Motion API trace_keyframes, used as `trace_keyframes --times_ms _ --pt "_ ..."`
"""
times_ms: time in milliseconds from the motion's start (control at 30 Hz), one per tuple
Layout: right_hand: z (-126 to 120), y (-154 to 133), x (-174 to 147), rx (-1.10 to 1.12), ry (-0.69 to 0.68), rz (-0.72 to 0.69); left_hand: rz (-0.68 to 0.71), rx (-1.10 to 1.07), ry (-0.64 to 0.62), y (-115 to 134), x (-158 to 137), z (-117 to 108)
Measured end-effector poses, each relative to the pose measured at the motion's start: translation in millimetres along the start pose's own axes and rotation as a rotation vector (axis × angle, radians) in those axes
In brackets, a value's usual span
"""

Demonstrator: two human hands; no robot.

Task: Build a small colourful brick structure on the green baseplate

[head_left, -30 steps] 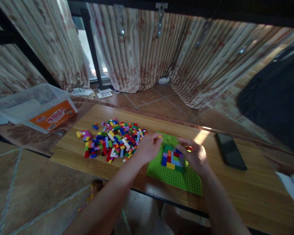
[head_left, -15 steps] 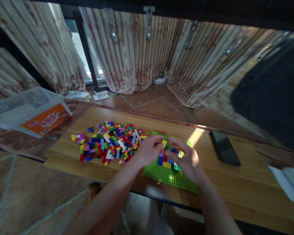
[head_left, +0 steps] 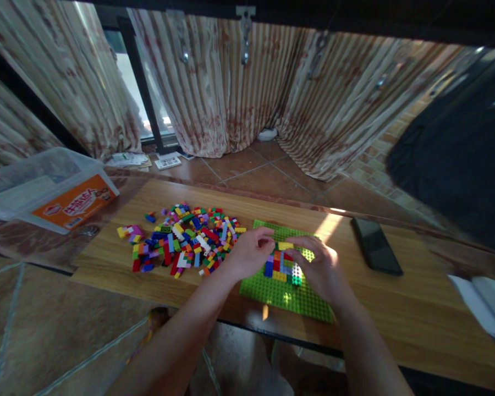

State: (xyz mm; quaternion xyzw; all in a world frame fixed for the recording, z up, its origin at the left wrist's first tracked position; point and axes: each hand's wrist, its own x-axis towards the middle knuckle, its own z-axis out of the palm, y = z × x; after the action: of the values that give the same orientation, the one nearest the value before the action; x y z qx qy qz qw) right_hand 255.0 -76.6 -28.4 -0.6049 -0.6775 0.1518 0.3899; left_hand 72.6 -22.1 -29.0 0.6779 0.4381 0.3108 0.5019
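Observation:
My right hand (head_left: 319,267) pinches a yellow toy brick (head_left: 286,246) between thumb and fingers, over the green baseplate (head_left: 262,297). Below it, a small patch of joined bricks (head_left: 279,267) in blue, red, orange, yellow and pale blue sits on the plate, with teal-green ones at its right side. My left hand (head_left: 249,254) is just left of the yellow brick, fingers bent and thumb apart from the index finger, with nothing visible in them. Part of the plate and of the patch is hidden by my hands.
Left of the plate lies a loose pile of mixed bricks (head_left: 196,236) on the wooden table (head_left: 214,192). A clear plastic box (head_left: 76,203) with an orange label stands at the far left. A black phone (head_left: 375,246) and white paper (head_left: 484,305) lie on the right.
The yellow brick has turned and now lies lengthwise toward my right fingers, more in view. My left fingers have drawn slightly away from it. The camera view has shifted a little.

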Motion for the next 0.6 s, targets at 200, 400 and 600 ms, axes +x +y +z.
trace_keyframes --times_ms 200,400,600 --pt "-2.0 26.0 -1.2 -0.097 0.023 0.071 0.004 0.294 0.071 10.7 -3.2 -3.8" --pt "4.0 26.2 -0.9 -0.036 -0.015 0.054 0.114 0.503 0.026 12.9 -5.8 2.2" --pt "4.7 29.1 -1.3 -0.03 -0.056 0.041 0.229 0.604 -0.008 7.0 -5.9 6.5"
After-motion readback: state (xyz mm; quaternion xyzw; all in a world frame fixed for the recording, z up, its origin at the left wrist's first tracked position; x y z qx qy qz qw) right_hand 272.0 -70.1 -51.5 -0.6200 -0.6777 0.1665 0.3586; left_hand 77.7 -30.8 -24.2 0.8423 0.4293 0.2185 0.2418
